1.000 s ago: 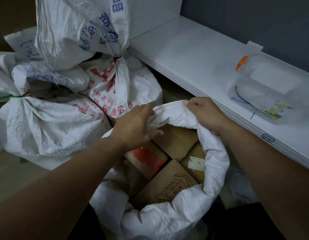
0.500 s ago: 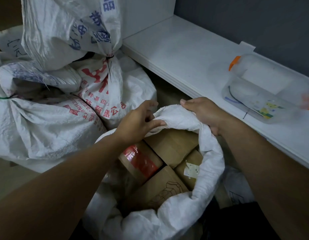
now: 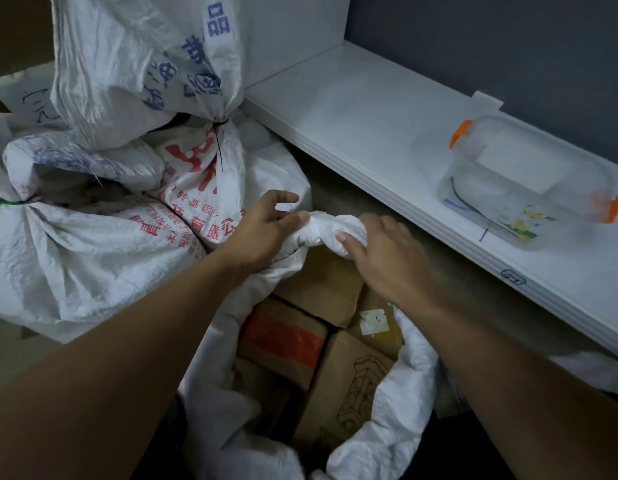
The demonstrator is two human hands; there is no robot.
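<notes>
White woven plastic, gathered into a thick twist at 12 o'clock on the mouth of the open sack [image 3: 397,420]. Pinched from the 9 o'clock side by the left hand [image 3: 262,230], thumb against the twist, index finger raised and curled above it. Gripped from the 3 o'clock side by the right hand [image 3: 387,261], fingers draped over the fabric, thumb pressed in beneath, all a little blurred. Standing low in the middle of the view, packed with cardboard boxes [image 3: 321,289], one banded with red tape [image 3: 283,337] at 9 o'clock inside the mouth. Slack and wide open at the near rim, 6 o'clock.

Looks like closing the mouth for tying, with only the far edge collected.

Likely trouble from here:
- Slipping of the slick weave out of the left hand's light pinch, undoing the twist.
- Too little spare fabric, with box tops riding close under the rim; hard pulling over a corner could split the weave.
- Tipping toward the tied sacks [image 3: 75,258] at 10 o'clock if hauled that way, or scraping the white shelf [image 3: 370,133] at 2 o'clock, where a clear container [image 3: 529,188] sits.
- No cord or tie visible in either hand, so letting go to fetch one could spill the gather open.
</notes>
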